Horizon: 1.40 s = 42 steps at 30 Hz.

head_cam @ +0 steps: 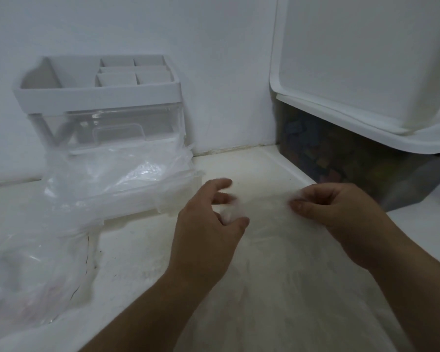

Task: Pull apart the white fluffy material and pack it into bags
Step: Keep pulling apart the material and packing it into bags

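Teasing the fibre thin looks like the step in hand: at centre frame the left hand (208,224) curls its thumb and fingers round a tuft, though blur softens that grip, and the right hand (338,214) pinches the other end between thumb and bent fingers. The white fluffy material (264,207) spans the gap between them as a faint, stretched web just above the tabletop (142,250). To do it well, I would draw the hands apart sideways and slowly. Each hold should sit close to the web's ends, so it thins evenly rather than snapping into clumps. The loosened piece can then go to the plastic at the left. By count there are two hands and one web of fluff. Clear plastic bags (107,179) lie crumpled at mid-left and lower left in two heaps; whether that is two bags or more I cannot tell. Upper left stands one compartmented organiser (97,90) with one clear drawer (117,130) beneath. At right is one dark bin (341,161) of coloured bits, with one white tub (366,59) on top.
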### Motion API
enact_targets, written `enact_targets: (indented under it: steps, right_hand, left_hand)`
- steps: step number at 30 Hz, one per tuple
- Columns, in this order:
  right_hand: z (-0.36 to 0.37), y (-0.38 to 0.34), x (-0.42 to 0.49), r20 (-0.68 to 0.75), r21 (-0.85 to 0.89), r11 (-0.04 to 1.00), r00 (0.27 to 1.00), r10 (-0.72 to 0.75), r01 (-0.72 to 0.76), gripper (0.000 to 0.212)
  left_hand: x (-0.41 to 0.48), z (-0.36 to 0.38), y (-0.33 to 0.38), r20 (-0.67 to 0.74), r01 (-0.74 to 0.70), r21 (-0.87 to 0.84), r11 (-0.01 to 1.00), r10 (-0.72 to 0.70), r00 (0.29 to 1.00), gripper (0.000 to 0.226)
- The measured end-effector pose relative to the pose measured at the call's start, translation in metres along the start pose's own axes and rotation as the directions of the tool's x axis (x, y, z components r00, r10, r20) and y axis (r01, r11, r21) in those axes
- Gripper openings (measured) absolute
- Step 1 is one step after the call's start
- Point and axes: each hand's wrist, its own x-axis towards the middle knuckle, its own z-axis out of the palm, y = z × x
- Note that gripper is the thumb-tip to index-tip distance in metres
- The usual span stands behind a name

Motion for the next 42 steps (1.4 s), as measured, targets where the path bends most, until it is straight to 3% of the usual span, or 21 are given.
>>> enact_targets:
  steps: [4,6,9,12,17,22,27,32,35,38,40,42]
  right_hand:
    - [-0.002,0.001,0.003,0.05,-0.295,0.946,0.99,-0.129,0.138,0.076]
    - [-0.004,-0.006,0.0,0.126,-0.349,0.91,0.973,-0.191,0.224,0.089]
    - [-0.004,-0.01,-0.005,0.142,-0.326,0.907,0.962,-0.233,0.268,0.058]
    - [-0.004,-0.009,-0.005,0.072,-0.209,0.948,0.97,-0.231,0.241,0.027]
    - [-0.009,-0.005,0.0,0.103,0.189,0.981,0.992,-0.071,0.051,0.046]
    - [-0.008,-0.002,0.002,0.144,0.423,0.904,0.99,-0.008,-0.055,0.049]
    - [-0.008,-0.004,0.002,0.053,0.41,0.912,0.998,-0.012,-0.011,0.04]
    - [-0.007,-0.001,0.007,-0.039,0.522,0.851,0.998,-0.048,0.061,0.033]
    - [-0.011,-0.004,0.005,0.061,0.641,0.767,0.996,-0.058,0.006,0.053]
    - [-0.012,-0.006,0.0,0.234,0.519,0.841,0.972,0.029,-0.15,0.07]
    - [-0.01,-0.008,-0.003,0.257,0.392,0.902,0.963,0.079,-0.179,0.057]
    - [-0.008,-0.012,-0.005,0.232,0.378,0.914,0.971,0.058,-0.145,0.036]
  left_hand:
    - [0.001,-0.005,0.005,0.003,-0.124,0.029,0.992,0.124,0.992,0.024]
    - [0.002,-0.007,0.011,0.03,-0.208,0.045,0.977,0.207,0.978,0.018]
    - [0.004,-0.012,0.016,0.071,-0.271,0.055,0.961,0.267,0.961,0.014]
    - [0.006,-0.017,0.019,0.111,-0.165,-0.082,0.983,0.174,0.978,0.016]
    - [0.01,-0.02,0.02,0.141,0.146,-0.302,0.942,-0.108,0.984,0.027]
    - [0.012,-0.02,0.017,0.223,0.285,-0.42,0.862,-0.206,0.953,0.022]
    - [0.013,-0.02,0.015,0.265,0.24,-0.328,0.913,-0.155,0.952,0.012]
    - [0.012,-0.021,0.013,0.292,0.265,-0.345,0.9,-0.165,0.942,0.014]
    - [0.012,-0.021,0.014,0.313,0.259,-0.37,0.892,-0.142,0.939,0.016]
    - [0.012,-0.023,0.015,0.336,0.244,-0.386,0.89,-0.11,0.935,0.018]
    - [0.012,-0.023,0.016,0.348,0.24,-0.381,0.893,-0.102,0.932,0.022]
    - [0.012,-0.023,0.016,0.359,0.243,-0.365,0.899,-0.105,0.927,0.024]
